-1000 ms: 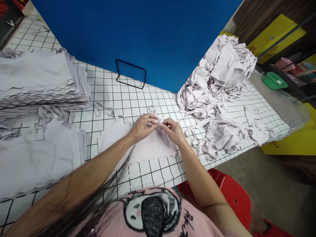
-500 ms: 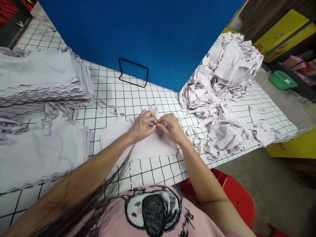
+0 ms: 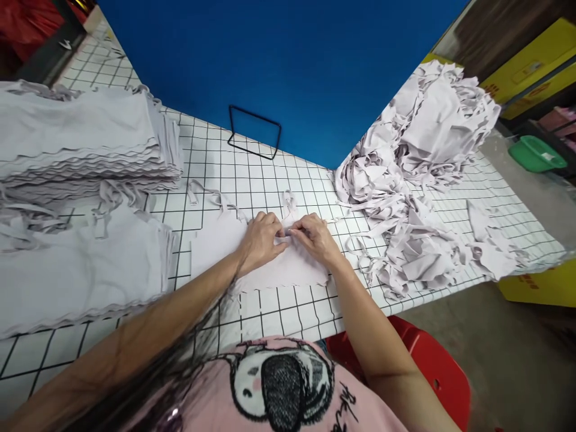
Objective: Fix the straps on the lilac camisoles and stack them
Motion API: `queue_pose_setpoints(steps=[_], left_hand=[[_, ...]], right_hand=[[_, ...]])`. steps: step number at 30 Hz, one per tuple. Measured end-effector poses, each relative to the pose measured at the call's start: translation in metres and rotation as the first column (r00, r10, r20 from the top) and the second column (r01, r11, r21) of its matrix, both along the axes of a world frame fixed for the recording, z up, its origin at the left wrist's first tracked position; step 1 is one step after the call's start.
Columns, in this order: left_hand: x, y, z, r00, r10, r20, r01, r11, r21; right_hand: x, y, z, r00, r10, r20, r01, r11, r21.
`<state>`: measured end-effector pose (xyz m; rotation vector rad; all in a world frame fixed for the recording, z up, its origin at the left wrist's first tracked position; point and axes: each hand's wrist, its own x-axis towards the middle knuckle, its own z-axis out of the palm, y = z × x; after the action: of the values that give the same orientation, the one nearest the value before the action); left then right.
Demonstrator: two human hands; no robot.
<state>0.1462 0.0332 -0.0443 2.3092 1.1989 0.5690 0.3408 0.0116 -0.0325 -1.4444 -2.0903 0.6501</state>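
Note:
A flat pale-grey cloth piece (image 3: 288, 270) lies on the white gridded table (image 3: 270, 312) in front of me. My left hand (image 3: 262, 239) and my right hand (image 3: 315, 237) meet at its far edge, fingertips pinched together on a narrow cloth strip (image 3: 288, 207) attached there. Both hands rest on the cloth with fingers curled.
A tall stack of folded grey cloth (image 3: 81, 144) stands at the left, with a lower flat stack (image 3: 85, 270) in front of it. A loose heap of cloth pieces (image 3: 418, 180) fills the right. A black wire stand (image 3: 254, 132) sits at the back by the blue wall. Red stool (image 3: 432, 372) below.
Both hands have come down from slightly above the cloth and now press on its far edge, pinching closer together. The view has shifted a little.

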Motion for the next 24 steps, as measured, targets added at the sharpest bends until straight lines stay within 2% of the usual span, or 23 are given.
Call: queue_pose_setpoints(steps=[8, 24], left_hand=[[0.004, -0.0014, -0.0034, 0.994, 0.039, 0.098, -0.034, 0.998, -0.05], [0.0065, -0.001, -0.0046, 0.994, 0.061, 0.095, -0.053, 0.995, -0.08]], right_hand=[[-0.0011, 0.0018, -0.0063, 0.998, 0.042, -0.036, -0.041, 0.999, 0.033], [-0.001, 0.0014, -0.0079, 0.997, 0.073, 0.013, -0.073, 0.994, 0.077]])
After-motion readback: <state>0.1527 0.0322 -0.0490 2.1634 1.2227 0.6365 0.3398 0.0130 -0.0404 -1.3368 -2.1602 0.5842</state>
